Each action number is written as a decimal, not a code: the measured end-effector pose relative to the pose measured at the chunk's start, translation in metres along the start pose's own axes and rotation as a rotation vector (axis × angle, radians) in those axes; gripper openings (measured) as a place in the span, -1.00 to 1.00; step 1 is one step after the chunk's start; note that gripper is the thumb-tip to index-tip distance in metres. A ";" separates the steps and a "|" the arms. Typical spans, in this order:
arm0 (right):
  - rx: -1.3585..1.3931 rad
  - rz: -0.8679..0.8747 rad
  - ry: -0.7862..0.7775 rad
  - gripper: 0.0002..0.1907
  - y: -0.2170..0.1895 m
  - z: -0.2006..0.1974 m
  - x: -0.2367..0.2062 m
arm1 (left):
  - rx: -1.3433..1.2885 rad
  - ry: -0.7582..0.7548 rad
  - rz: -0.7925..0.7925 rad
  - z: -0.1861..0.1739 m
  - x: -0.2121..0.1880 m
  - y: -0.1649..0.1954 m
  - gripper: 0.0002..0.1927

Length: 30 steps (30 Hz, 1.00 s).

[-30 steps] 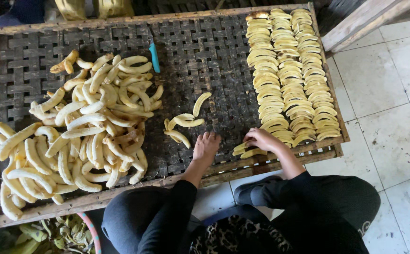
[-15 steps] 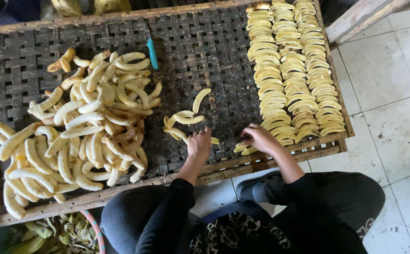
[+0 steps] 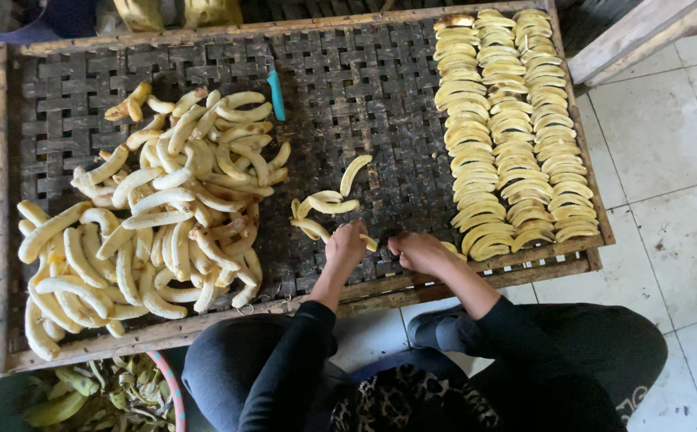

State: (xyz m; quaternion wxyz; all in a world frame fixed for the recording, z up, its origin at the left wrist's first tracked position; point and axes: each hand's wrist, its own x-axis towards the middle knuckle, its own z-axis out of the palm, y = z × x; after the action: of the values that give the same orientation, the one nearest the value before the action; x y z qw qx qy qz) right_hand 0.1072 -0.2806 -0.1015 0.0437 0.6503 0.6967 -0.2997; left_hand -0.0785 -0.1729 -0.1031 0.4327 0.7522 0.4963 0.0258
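Head view, looking straight down on the woven drying tray (image 3: 364,96). My left hand (image 3: 345,246) is down on the mat at the near edge of the small loose cluster of peeled bananas (image 3: 324,210); fingers curled together over one pale piece (image 3: 368,242) whose tip shows just right of the knuckles. Whether I am pinching it or only pressing on it, I cannot tell from above. My right hand (image 3: 420,252) sits just beside the left, close but apart, fingers bunched and bent down onto the weave. What is under them is hidden.

Slices: three neat overlapping columns of flattened yellow banana slices (image 3: 508,128) run from the far rail to the near rail on the right side of the tray. The nearest slice of the left column lies just right of my right hand.

Left side of the tray: a big heap of whole peeled bananas (image 3: 148,216), pale cream, some browned at the tips, piled loosely.

Far middle of the mat: a small teal-handled tool (image 3: 276,94), lying alone, well apart from both hands.

Near left, below the tray rail: green banana peels (image 3: 100,392) in a tub with a pink rim.

Right of the tray: pale tiled floor (image 3: 668,160). Black sleeves cover both my arms to the wrist.
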 end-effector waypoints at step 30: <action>-0.383 -0.106 0.421 -0.79 -0.065 -0.125 0.110 | 0.549 0.480 0.236 -0.065 0.008 0.002 -0.68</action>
State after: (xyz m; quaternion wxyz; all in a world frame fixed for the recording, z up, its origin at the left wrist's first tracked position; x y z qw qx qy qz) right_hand 0.0711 -0.1231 -0.0252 0.0043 0.6406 0.7675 -0.0232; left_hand -0.1033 -0.1269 -0.0646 0.0807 0.8646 0.4821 0.1167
